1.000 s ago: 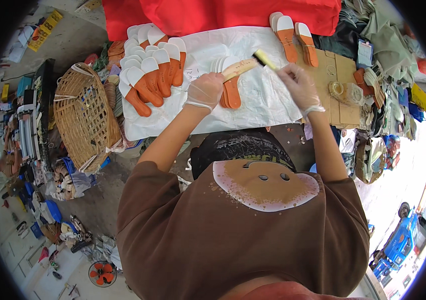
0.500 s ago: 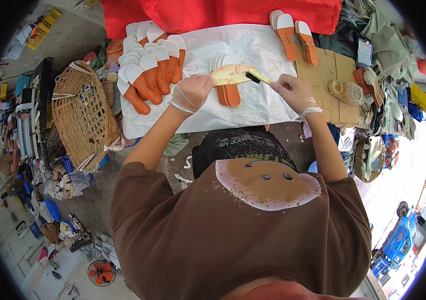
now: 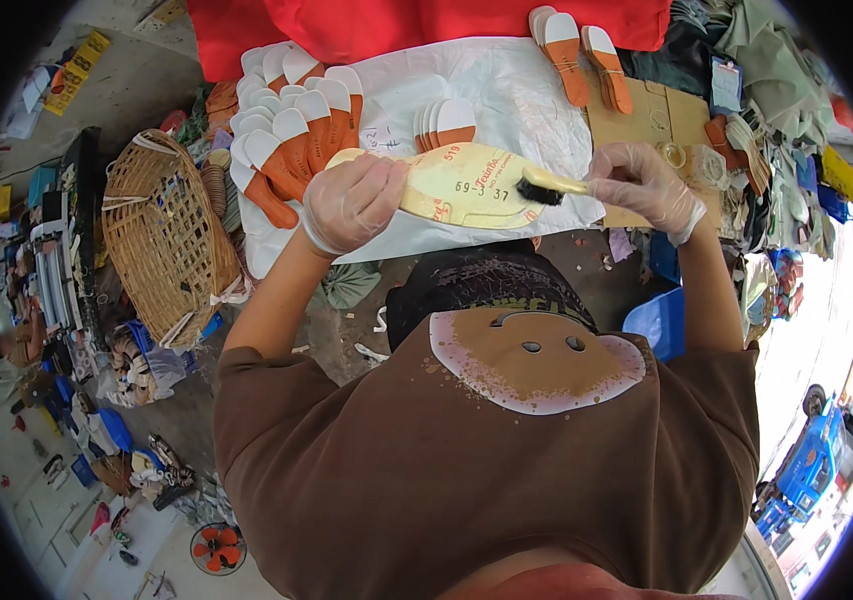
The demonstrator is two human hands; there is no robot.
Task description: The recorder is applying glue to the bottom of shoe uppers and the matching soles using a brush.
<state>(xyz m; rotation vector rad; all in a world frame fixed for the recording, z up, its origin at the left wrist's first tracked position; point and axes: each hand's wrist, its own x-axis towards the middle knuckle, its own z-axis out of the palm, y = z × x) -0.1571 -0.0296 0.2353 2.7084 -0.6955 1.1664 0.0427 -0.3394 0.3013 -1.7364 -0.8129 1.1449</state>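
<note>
Wearing a clear plastic glove, my left hand (image 3: 356, 200) is closed on the heel end of a pale yellow insole board (image 3: 481, 180), its printed face turned up. In my gloved right hand (image 3: 644, 188) is a small brush (image 3: 558, 186) with a pale handle, pinched between thumb and fingers. The brush's black bristles rest on or just over the board's broad right end. Behind the board, partly hidden by it, lies a fanned set of white-and-orange insoles (image 3: 444, 124) on the white sheet (image 3: 411, 75).
More insoles (image 3: 316, 120) are piled at the sheet's left, and two bundles (image 3: 561, 58) lie at the far right. A jar (image 3: 701, 165) stands on cardboard (image 3: 636, 125) to the right. A wicker basket (image 3: 168, 235) leans at left; a blue bin (image 3: 654, 325) sits below the table.
The insole board has come nearer and tilted so its printed face shows broadly. My right hand has moved right and nearer with the brush, my left hand left and nearer.
</note>
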